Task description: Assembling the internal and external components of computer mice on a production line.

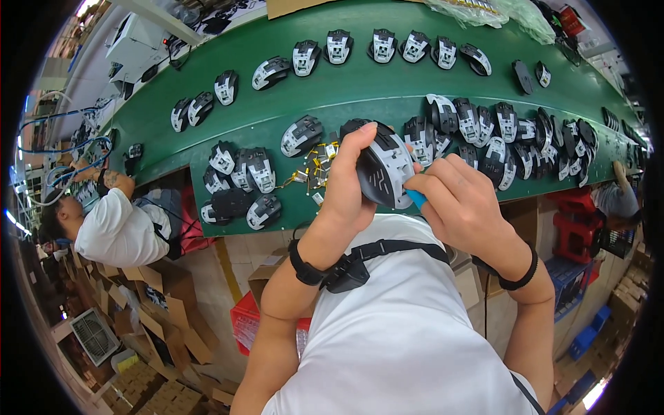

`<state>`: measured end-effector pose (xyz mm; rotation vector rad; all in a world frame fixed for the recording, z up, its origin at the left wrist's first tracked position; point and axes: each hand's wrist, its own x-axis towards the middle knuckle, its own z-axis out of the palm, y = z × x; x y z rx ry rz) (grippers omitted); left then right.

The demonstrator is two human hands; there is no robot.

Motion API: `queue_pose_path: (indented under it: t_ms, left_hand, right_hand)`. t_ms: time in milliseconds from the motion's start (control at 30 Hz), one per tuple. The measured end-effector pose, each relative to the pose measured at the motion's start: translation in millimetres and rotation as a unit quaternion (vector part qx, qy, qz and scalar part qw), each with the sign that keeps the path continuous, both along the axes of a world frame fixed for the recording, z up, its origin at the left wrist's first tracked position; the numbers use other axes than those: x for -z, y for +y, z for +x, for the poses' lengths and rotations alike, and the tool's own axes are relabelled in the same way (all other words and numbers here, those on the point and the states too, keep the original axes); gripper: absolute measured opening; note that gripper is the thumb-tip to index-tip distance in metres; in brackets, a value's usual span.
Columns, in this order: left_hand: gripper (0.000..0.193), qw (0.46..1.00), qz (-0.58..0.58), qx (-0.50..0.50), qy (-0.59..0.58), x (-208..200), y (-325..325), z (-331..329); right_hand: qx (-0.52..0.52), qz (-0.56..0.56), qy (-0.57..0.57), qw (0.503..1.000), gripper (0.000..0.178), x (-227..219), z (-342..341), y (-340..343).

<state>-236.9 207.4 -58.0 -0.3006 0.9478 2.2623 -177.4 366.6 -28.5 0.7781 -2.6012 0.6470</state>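
My left hand (346, 187) is wrapped round a black and grey computer mouse (387, 166), tilted above the near side of the green bench. Its inner grey part with slots faces toward my right. At the mouse's right edge is my right hand (460, 197), with curled fingers pressed together. A small bright blue piece (416, 198) shows at these fingertips against the mouse; whether it is held or worn on a finger I cannot tell. Just left of my left hand lies a pile of small silver and yellow battery cells (317, 166).
Several part-built mice (259, 169) cluster on the bench (373, 83) at left, more (508, 152) crowd at right, and a spaced row (339, 47) runs along the far strip. A co-worker (121, 221) sits at left. Cartons (162, 311) stand on the floor; red stools (575, 232) are at right.
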Motion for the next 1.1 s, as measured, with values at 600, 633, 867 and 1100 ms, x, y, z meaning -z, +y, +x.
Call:
queue_pose_path:
  t_ms: [600,633,867,1100]
  left_hand:
    - [0.032,0.999,0.013,0.039,-0.022,0,-2,10]
    - [0.032,0.999,0.013,0.040,-0.023,0,-2,10]
    - [0.044,0.997,-0.024,0.066,0.011,-2,-3,13]
    - [0.045,0.999,-0.014,0.047,-0.015,5,-5,14]
  right_hand:
    - [-0.013,-0.084,-0.112,0.990,0.034,2,23,2]
    - [-0.043,-0.092,-0.128,0.987,0.034,1,20,6]
    - [-0.053,-0.046,-0.088,0.994,0.023,-7,14,6]
    - [-0.029,-0.011,-0.048,0.998,0.021,-1,13,-1]
